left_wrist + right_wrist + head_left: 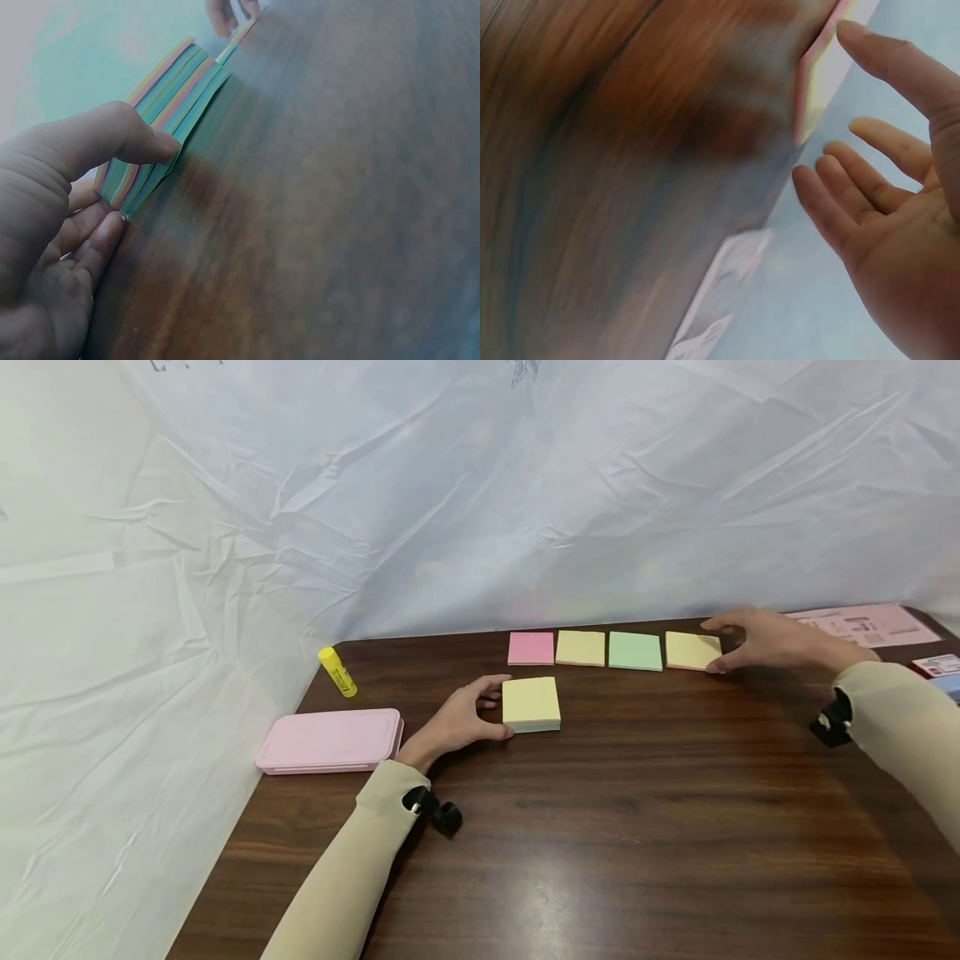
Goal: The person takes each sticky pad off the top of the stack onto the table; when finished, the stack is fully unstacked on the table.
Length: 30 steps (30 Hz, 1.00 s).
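A thick stack of sticky notes [531, 700] with a yellow top lies on the table, and my left hand [461, 717] holds it from its left side. In the left wrist view the stack [196, 67] shows layered green, blue, pink and yellow edges, with the thumb along one side and fingertips at its end. Behind it runs a row of thinner sticky note pads: pink [531, 648], yellow [581, 648], green [635, 651] and another yellow pad [692, 651]. At that last pad's right end is my right hand [772, 639], its fingers spread apart around the corner.
A pink pencil case [330, 741] and a yellow glue stick [338, 672] lie at the left. Pink printed packaging [870, 625] and a small blue and red box [941, 670] sit at the right edge. White sheeting [480, 493] hangs along the table's back and left.
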Each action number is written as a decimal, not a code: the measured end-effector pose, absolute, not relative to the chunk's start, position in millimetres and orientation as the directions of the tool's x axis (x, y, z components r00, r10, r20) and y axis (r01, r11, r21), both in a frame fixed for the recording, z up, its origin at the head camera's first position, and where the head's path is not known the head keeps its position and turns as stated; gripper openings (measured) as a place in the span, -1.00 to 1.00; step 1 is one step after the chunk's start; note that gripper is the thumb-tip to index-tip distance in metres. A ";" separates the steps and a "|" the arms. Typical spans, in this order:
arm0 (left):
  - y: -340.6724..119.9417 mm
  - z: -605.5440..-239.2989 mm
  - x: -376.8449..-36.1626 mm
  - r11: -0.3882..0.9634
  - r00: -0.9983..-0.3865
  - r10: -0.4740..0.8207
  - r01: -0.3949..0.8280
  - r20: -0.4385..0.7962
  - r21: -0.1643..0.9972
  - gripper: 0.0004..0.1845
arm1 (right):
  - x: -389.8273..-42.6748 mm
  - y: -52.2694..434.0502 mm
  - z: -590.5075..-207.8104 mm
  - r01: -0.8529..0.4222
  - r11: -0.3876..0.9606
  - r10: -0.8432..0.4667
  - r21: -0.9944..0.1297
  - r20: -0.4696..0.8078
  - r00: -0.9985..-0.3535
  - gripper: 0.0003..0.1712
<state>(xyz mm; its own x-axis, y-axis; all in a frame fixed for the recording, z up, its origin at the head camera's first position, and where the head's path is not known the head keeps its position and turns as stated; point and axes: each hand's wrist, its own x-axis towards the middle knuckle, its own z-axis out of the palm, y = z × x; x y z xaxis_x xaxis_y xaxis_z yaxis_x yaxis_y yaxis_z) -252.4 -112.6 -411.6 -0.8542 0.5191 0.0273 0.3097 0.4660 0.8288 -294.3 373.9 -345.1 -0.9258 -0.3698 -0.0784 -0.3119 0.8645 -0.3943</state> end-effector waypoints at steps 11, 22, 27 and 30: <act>-112.1 -412.5 -254.9 0.459 -0.854 0.520 0.310 0.032 0.833 -0.05 | -276.7 305.6 -326.4 -0.343 0.754 -0.405 -0.560 0.016 -0.914 -0.12; -110.3 -412.5 -254.7 0.451 -0.852 0.523 0.309 0.032 0.837 -0.05 | -268.5 244.3 -338.4 -0.356 0.611 -0.442 -0.707 0.069 -0.895 -0.20; -110.5 -411.9 -254.6 0.453 -0.853 0.521 0.308 0.031 0.837 -0.05 | -266.6 220.9 -342.0 -0.369 0.566 -0.474 -0.737 0.075 -0.877 -0.21; -110.4 -411.3 -254.7 0.456 -0.855 0.518 0.305 0.030 0.836 -0.05 | -266.6 209.9 -344.7 -0.379 0.563 -0.499 -0.734 0.063 -0.864 -0.17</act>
<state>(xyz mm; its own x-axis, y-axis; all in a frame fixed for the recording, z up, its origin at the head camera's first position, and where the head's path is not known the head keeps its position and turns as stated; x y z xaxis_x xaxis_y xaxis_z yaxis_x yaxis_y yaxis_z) -254.7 -110.4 -411.3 -0.8551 0.5176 0.0295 0.3047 0.4557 0.8363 -266.6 209.9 -344.7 -0.8643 -0.4991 0.0630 -0.3789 0.5635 -0.7341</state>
